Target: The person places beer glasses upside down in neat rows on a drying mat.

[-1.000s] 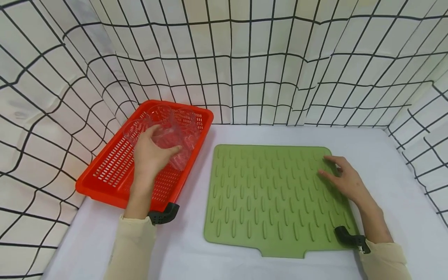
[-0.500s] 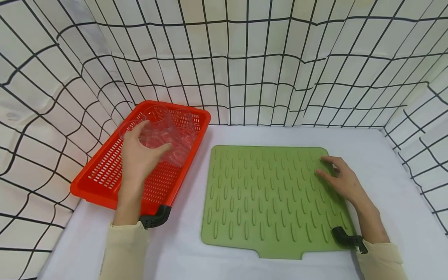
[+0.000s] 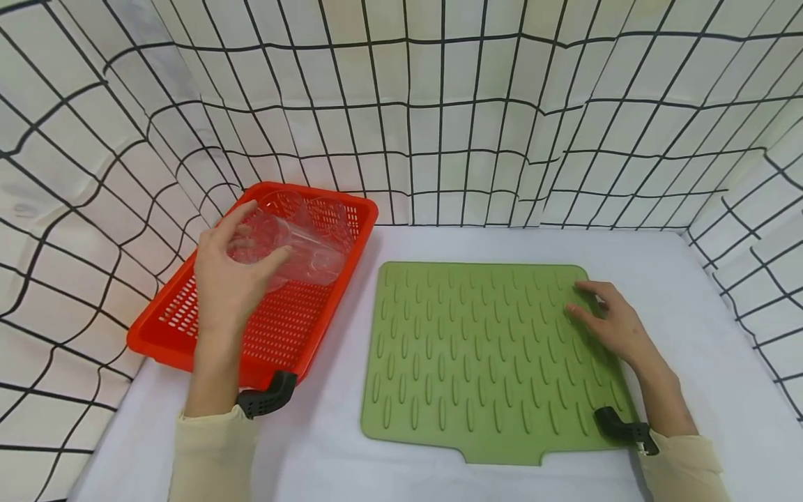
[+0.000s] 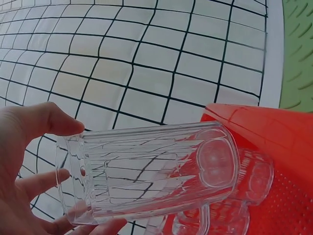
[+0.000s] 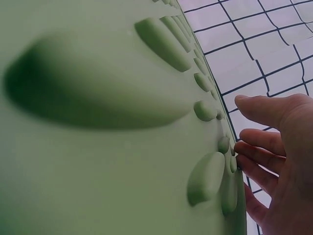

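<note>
My left hand (image 3: 228,279) grips a clear ribbed cup (image 4: 161,171) near its rim, thumb on one side and fingers on the other. The cup lies tilted on its side, base pointing away from the palm. More clear cups (image 4: 257,176) sit behind and below it in the red basket (image 3: 282,348); their outlines overlap, so I cannot tell to which cup the visible handle belongs. Over at the right, my right hand (image 3: 617,324) rests loosely at the right edge of the green ridged mat (image 3: 477,348), with nothing in its fingers.
Black wire grid panels (image 3: 439,125) with white cloth behind them stand at the back and both sides. A white cloth (image 3: 332,432) covers the table under the basket and mat. Each wrist wears a black camera mount (image 3: 270,397).
My left hand has moved left and a little up, and the cup it holds now shows apart from the pile. The whole head view shifted slightly. The right hand stays by the mat's edge.
</note>
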The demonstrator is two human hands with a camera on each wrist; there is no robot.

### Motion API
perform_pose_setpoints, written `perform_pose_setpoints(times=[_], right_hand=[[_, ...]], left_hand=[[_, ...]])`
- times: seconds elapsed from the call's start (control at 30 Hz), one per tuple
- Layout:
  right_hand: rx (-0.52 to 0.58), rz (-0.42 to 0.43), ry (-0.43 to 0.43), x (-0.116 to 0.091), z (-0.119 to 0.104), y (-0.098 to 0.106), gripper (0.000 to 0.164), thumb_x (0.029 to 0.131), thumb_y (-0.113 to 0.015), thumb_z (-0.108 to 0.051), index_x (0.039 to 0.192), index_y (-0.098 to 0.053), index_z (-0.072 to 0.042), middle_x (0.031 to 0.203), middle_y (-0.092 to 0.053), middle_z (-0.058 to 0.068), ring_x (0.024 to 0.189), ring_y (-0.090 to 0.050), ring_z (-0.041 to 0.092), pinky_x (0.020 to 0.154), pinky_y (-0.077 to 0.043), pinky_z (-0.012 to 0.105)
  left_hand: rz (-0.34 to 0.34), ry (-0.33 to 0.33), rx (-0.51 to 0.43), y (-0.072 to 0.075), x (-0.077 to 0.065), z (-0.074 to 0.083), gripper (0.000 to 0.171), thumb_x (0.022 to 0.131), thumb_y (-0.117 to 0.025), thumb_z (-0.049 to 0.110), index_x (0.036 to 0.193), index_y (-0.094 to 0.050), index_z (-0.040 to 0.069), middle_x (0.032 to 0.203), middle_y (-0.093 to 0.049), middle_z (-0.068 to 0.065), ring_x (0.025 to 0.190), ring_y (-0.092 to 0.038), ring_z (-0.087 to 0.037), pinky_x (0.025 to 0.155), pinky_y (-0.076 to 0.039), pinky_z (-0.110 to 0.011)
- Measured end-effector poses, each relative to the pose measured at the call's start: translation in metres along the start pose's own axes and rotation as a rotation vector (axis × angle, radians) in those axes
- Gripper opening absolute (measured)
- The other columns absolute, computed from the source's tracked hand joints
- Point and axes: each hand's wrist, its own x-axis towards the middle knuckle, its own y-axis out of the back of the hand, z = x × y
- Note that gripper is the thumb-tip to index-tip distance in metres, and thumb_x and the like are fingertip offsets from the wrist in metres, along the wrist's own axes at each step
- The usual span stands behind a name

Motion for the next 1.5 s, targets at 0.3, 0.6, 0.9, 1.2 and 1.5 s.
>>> perform_pose_setpoints(times=[0.3,0.6,0.9,1.2,1.5], right_hand=[[0.019,0.013,0.023,-0.001,-0.001,0.002,0.061,0.103,-0.066,-0.027,0.149,-0.044,0.006,0.153,-0.042,0.033,0.141,-0.038,0.059,0.114,-0.035,0.073],[0.016,0.013,0.020,-0.001,-0.001,0.002,0.061,0.103,-0.066,-0.027,0.149,-0.044,0.006,0.154,-0.041,0.034,0.140,-0.039,0.060,0.113,-0.036,0.073],[0.015,0.002,0.002,0.000,-0.001,0.002,0.062,0.104,-0.065,-0.029,0.151,-0.043,0.005,0.155,-0.040,0.033,0.140,-0.039,0.059,0.114,-0.036,0.073],[0.031,0.002,0.020,-0.001,-0.001,-0.004,0.059,0.103,-0.066,-0.025,0.149,-0.045,0.005,0.153,-0.042,0.032,0.143,-0.038,0.057,0.116,-0.035,0.071],[0.017,0.021,0.049,-0.001,-0.002,0.001,0.057,0.102,-0.067,-0.022,0.147,-0.047,0.007,0.150,-0.045,0.033,0.143,-0.038,0.056,0.116,-0.036,0.071]], left_hand=[[0.023,-0.036,-0.089,0.001,-0.004,0.006,0.058,0.090,-0.078,0.035,0.144,-0.059,0.045,0.139,-0.054,0.000,0.123,-0.047,-0.007,0.081,-0.049,-0.012],[-0.007,-0.082,-0.204,-0.007,-0.003,0.006,0.056,0.091,-0.078,0.031,0.143,-0.060,0.041,0.139,-0.056,0.004,0.124,-0.053,-0.010,0.083,-0.052,-0.011],[-0.046,-0.086,-0.263,-0.017,-0.003,0.004,0.056,0.094,-0.075,0.029,0.146,-0.057,0.037,0.141,-0.056,-0.001,0.132,-0.051,-0.018,0.077,-0.053,-0.006],[-0.079,-0.079,-0.261,-0.024,-0.008,0.003,0.056,0.095,-0.074,0.027,0.147,-0.056,0.038,0.148,-0.055,-0.002,0.137,-0.050,-0.018,0.079,-0.050,-0.006],[-0.056,-0.101,-0.291,-0.031,-0.008,0.003,0.057,0.094,-0.076,0.028,0.147,-0.057,0.035,0.146,-0.057,-0.001,0.134,-0.053,-0.018,0.082,-0.051,-0.006]])
